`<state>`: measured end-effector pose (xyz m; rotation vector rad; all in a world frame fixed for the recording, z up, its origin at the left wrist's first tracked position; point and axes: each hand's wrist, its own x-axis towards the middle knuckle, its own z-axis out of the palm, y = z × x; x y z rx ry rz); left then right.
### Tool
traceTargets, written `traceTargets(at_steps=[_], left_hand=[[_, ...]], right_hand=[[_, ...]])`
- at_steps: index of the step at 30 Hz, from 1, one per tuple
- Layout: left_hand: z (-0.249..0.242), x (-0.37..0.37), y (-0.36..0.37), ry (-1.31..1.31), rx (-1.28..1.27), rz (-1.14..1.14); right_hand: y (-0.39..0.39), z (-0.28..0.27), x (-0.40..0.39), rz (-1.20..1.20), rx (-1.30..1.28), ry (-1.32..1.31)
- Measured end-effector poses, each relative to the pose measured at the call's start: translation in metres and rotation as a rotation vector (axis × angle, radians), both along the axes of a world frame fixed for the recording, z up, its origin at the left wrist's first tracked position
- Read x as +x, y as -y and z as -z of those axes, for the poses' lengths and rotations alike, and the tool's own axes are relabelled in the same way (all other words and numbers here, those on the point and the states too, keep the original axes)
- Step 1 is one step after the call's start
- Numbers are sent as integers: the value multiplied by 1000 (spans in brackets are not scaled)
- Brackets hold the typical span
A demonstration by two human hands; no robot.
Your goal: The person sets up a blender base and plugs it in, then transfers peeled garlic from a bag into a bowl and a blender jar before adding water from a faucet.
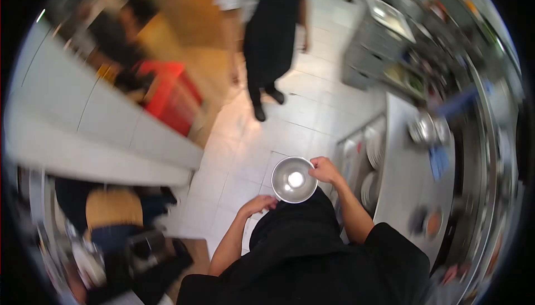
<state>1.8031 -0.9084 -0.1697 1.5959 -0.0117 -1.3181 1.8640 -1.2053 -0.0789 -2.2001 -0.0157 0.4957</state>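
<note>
A metal bowl (293,179) is held out in front of the body, above the tiled floor (251,149). The right hand (325,170) grips its rim on the right side, fingers curled over the edge. The left hand (257,204) sits just below and left of the bowl, fingers loosely bent near the rim; whether it touches cannot be told. The bowl looks light, stiff and smooth, likely slippery if wet, so the rim is the best hold. Something pale lies inside. A desk (409,177) stands right of the right hand. Another person (271,32) stands well ahead.
</note>
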Motion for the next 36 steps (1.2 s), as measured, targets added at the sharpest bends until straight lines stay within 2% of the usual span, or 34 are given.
traceTargets(at_steps=[1, 3, 4, 5, 7, 8, 9, 10, 11, 12, 14, 15, 16, 17, 18, 19, 21, 23, 25, 27, 29, 30, 31, 33, 35, 36], left_hand=[[8, -26, -10, -47, 114, 24], [-18, -69, -23, 66, 146, 29], [5, -99, -29, 286, -1, -166], [17, -118, -29, 278, 14, -314], [31, -156, -42, 673, 107, -511], [30, -168, -48, 646, 252, -576], [23, -184, -49, 666, 411, -754], [-1, -190, -28, 545, 515, -820], [-4, -202, -34, 413, 572, -881], [-6, -209, -24, 391, 617, -1004], [14, -218, 6, 423, 710, -1258], [13, -224, 13, 402, 738, -1298], [8, -230, 20, 371, 707, -1302], [27, -264, -2, 352, 638, -1336], [44, -277, -10, 202, 495, -1348], [49, -290, -9, 194, 509, -1405], [52, -318, -4, 49, 318, -1745], [21, -339, 2, -257, 195, -1996], [44, -359, 27, -339, 166, -2300], [48, -373, 44, -459, 67, -2459], [52, -375, 63, -538, -44, -2640], [20, -373, 60, -583, -184, -2749], [35, -369, 67, -538, -333, -2900], [39, -368, 60, -410, -565, -3025], [52, -371, 44, -417, -599, -3113], [84, -372, 42, -365, -636, -3132]], right_hand=[[-23, 9, 12, -158, -21, 9], [-75, 18, 32, -427, -55, 15], [-106, 23, 38, -549, -58, 10], [-139, 27, 41, -690, -58, 4], [-205, 56, 46, -919, 32, 15], [-236, 78, 48, -1011, 58, -6], [-265, 99, 50, -1077, 50, -25], [-267, 99, 55, -1114, 125, -114], [-296, 99, 52, -1079, -6, -213], [-304, 140, 69, -1052, -29, -244], [-320, 144, 76, -882, -107, -362], [-318, 166, 91, -865, -91, -330], [-315, 185, 103, -836, -73, -292], [-345, 191, 78, -783, -148, -242], [-357, 191, 70, -730, -198, -209], [-370, 194, 63, -726, -232, -184], [-406, 206, 38, -783, -237, -138], [-454, 208, -3, -914, -297, -157], [-511, 209, -58, -1094, -272, -143], [-580, 229, -116, -1446, -210, -228], [-634, 210, -205, -1756, -188, -230], [-652, 187, -251, -1844, -180, -339], [-666, 154, -297, -1980, -172, -465], [-685, 124, -389, -2065, -101, -581], [-697, 91, -471, -2106, -134, -654], [-699, 71, -509, -2121, -107, -745]])
